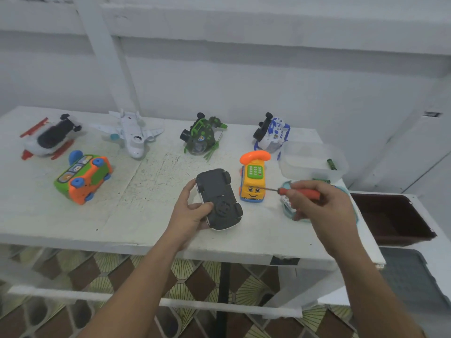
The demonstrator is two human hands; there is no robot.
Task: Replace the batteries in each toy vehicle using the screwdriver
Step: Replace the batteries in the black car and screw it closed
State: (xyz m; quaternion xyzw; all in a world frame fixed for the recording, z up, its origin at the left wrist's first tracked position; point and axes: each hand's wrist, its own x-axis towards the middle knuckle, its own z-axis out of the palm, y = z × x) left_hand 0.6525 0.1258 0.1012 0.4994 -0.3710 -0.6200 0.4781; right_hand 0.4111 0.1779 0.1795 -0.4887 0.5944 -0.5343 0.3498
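Note:
A white toy car (218,198) lies upside down near the table's front edge, its dark grey underside and black wheels facing up. My left hand (191,212) grips its left side, thumb on the round cover on the underside. My right hand (319,208) holds a red-handled screwdriver (301,192) to the right of the car, its thin shaft pointing left over the yellow toy phone bus (253,181). The tip is apart from the car.
On the white table (122,215) lie a green-orange toy bus (83,178), a red-white helicopter (50,137), a white plane (131,132), a green helicopter (202,137) and a blue-white one (272,132). A clear tub (314,162) holds a battery; a teal dish (290,211) sits under my right hand. A brown bin (393,218) stands at the right.

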